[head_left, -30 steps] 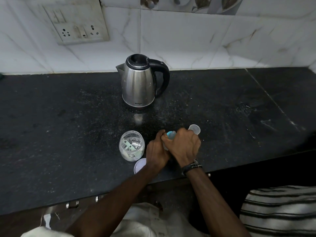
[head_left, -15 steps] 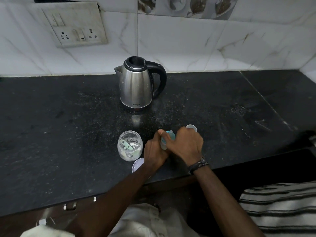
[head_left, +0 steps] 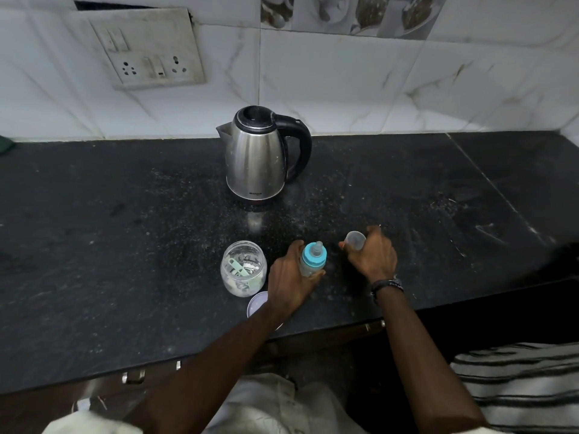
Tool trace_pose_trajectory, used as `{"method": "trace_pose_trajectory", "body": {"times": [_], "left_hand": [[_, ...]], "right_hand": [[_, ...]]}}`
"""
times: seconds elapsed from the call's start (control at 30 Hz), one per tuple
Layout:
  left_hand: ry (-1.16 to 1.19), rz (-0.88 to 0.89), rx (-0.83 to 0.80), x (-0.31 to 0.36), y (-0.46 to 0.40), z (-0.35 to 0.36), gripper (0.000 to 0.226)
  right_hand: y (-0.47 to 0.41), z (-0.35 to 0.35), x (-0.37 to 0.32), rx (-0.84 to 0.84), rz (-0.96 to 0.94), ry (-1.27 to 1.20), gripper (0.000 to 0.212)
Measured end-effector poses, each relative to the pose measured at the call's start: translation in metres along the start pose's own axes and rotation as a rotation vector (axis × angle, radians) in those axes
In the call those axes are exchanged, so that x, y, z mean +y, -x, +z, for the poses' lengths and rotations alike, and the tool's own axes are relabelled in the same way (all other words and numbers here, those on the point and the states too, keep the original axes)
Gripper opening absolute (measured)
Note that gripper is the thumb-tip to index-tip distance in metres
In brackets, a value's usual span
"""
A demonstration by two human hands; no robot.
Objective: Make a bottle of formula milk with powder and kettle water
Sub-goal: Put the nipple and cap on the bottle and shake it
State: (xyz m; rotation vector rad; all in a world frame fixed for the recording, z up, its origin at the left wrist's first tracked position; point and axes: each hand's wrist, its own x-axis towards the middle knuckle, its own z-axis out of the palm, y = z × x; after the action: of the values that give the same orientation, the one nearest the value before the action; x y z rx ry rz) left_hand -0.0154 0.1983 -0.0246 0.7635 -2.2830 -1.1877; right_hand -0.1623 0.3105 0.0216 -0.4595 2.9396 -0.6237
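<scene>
A baby bottle point(head_left: 312, 260) with a blue collar and clear teat stands on the black counter point(head_left: 125, 245). My left hand point(head_left: 289, 274) grips its body from the left. My right hand point(head_left: 371, 256) is off to the right and holds the clear bottle cap point(head_left: 355, 239) with curled fingers. An open glass powder jar point(head_left: 243, 268) with a pale green scoop inside stands left of the bottle. Its lid point(head_left: 257, 304) lies flat just in front, partly under my left forearm. The steel kettle point(head_left: 257, 158) stands further back, handle to the right.
A wall socket plate point(head_left: 147, 54) sits on the tiled wall behind the kettle, to the left. The counter's front edge runs just below my wrists, with drawer handles point(head_left: 134, 376) under it. A striped cloth point(head_left: 517, 383) is at the lower right.
My right hand left the top of the bottle and moved right to the clear cap. The blue collar and teat now show. My left hand stays on the bottle.
</scene>
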Motion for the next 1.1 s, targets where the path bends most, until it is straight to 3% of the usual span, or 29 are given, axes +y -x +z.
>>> {"method": "trace_pose_trajectory", "body": {"times": [0.2,0.3,0.5,0.67,0.87,1.1], "left_hand": [[-0.008,-0.004,0.003,-0.002,-0.001,0.002,0.07],[-0.013,-0.007,0.008,-0.002,-0.001,0.002,0.069],[-0.019,0.0,0.007,-0.003,-0.001,0.002,0.07],[-0.029,-0.001,0.009,-0.002,-0.001,0.002,0.071],[-0.023,-0.014,-0.001,0.002,-0.001,-0.002,0.067],[-0.039,-0.029,0.003,0.002,-0.001,-0.002,0.072]], "right_hand": [[0.0,0.013,0.004,-0.019,0.013,-0.06,0.056],[0.0,0.011,0.005,0.01,-0.048,-0.204,0.052],[0.002,-0.017,-0.011,-0.088,-0.229,-0.355,0.072],[0.019,-0.051,-0.033,-0.077,-0.397,-0.458,0.048],[0.034,-0.057,-0.046,-0.181,-0.608,-0.294,0.051],[0.041,-0.038,-0.049,-0.226,-0.636,-0.181,0.052]]}}
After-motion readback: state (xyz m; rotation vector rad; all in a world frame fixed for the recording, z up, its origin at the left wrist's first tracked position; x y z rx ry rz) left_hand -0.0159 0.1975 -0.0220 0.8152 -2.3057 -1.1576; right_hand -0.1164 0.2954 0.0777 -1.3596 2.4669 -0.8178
